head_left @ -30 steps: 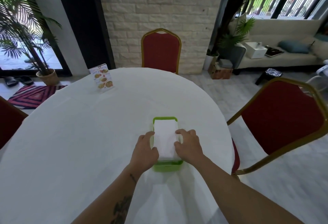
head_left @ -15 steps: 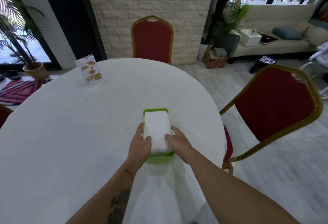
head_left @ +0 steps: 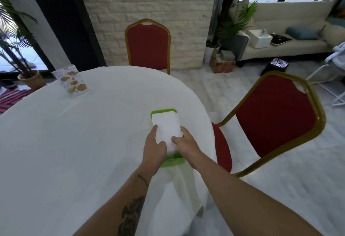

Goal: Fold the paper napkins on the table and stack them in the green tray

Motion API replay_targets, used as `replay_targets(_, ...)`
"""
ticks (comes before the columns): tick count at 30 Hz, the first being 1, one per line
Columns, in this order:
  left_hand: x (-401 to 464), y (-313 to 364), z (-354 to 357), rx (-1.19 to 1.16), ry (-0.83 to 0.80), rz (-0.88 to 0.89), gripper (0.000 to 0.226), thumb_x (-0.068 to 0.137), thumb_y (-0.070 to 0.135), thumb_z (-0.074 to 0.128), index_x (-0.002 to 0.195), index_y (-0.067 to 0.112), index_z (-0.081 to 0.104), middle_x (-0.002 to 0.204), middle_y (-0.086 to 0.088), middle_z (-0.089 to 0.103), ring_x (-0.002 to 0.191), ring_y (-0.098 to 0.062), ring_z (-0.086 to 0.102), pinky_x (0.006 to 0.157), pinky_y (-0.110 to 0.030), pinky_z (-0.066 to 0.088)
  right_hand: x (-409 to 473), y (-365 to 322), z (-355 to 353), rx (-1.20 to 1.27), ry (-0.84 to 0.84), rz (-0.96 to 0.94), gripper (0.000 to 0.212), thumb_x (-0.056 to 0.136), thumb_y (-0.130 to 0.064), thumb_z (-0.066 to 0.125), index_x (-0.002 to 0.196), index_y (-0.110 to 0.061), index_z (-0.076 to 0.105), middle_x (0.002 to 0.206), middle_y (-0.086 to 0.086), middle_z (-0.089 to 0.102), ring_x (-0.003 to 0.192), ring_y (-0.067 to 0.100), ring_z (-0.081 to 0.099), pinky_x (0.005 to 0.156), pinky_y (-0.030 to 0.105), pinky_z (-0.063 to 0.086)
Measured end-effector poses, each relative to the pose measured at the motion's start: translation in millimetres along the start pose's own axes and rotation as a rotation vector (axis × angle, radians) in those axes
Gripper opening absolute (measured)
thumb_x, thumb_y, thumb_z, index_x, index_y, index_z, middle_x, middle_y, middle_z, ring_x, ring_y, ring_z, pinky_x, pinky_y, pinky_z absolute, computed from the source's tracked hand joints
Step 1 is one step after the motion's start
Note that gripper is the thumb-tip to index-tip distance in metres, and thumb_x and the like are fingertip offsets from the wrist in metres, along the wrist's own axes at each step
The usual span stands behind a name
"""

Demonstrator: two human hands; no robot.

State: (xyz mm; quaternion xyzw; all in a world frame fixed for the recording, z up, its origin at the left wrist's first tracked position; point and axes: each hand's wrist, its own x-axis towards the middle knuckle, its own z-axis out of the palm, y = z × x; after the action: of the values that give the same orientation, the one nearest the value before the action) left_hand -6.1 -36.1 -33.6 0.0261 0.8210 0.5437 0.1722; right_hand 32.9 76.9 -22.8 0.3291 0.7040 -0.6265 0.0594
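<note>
A green tray (head_left: 164, 111) sits near the right edge of the round white table (head_left: 74, 142). A stack of folded white napkins (head_left: 167, 127) fills it. My left hand (head_left: 154, 149) rests on the tray's near left side, its thumb lying on the napkins. On the near right side, my right hand (head_left: 184, 145) presses its thumb on the stack while its fingers wrap the tray's edge. Both hands cover the tray's near end. I see no loose napkins on the table.
A menu card (head_left: 72, 81) stands at the table's far left. One red chair (head_left: 148, 46) is behind the table, another (head_left: 274, 116) stands close on the right. Potted plants, a sofa and boxes line the room's edges.
My view has shifted, so the tray sits more to the right. Both hands have slid slightly toward the tray's near end and stay on the napkin stack.
</note>
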Motion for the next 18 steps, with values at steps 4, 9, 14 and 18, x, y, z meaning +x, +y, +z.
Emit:
replay_targets(4, 3.4, 11.0, 39.9, 0.006, -0.050, 0.012, 0.066, 0.089, 0.009, 0.045, 0.149, 0.026, 0.023, 0.154, -0.002, 0.031, 0.136, -0.023, 0.035, 0.113, -0.039, 0.032, 12.5, 7.3, -41.1, -0.008, 0.026, 0.026, 0.066, 0.079, -0.035, 0.054, 0.144, -0.035, 0.041, 0.132, -0.005, 0.058, 0.116, 0.021, 0.056, 0.103, 0.045, 0.047)
replay_targets(9, 1.6, 16.5, 74.3, 0.024, -0.056, -0.007, 0.064, 0.091, 0.008, 0.045, 0.149, 0.024, 0.024, 0.155, -0.002, 0.029, 0.138, -0.023, 0.033, 0.114, -0.037, 0.030, 24.0, 19.7, -64.9, 0.012, 0.051, 0.061, 0.062, 0.087, -0.030, 0.055, 0.146, -0.036, 0.037, 0.133, -0.006, 0.056, 0.115, 0.020, 0.056, 0.102, 0.043, 0.048)
replay_targets(14, 8.3, 16.8, 78.5, 0.063, -0.069, 0.000, 0.062, 0.090, 0.008, 0.045, 0.147, 0.024, 0.029, 0.154, -0.002, 0.031, 0.137, -0.022, 0.034, 0.114, -0.038, 0.032, 33.1, 26.5, -72.5, 0.048, 0.066, 0.038, 0.057, 0.089, -0.025, 0.055, 0.144, -0.034, 0.040, 0.129, -0.005, 0.059, 0.112, 0.020, 0.057, 0.101, 0.044, 0.050)
replay_targets(18, 14.6, 20.9, 70.3, 0.154, -0.130, -0.014, 0.061, 0.089, 0.012, 0.048, 0.147, 0.023, 0.031, 0.153, -0.004, 0.032, 0.136, -0.023, 0.035, 0.114, -0.039, 0.031, 29.9, 26.4, -74.8, -0.026, 0.053, 0.031, 0.063, 0.089, -0.027, 0.054, 0.149, -0.033, 0.034, 0.135, -0.004, 0.055, 0.113, 0.020, 0.055, 0.098, 0.039, 0.048)
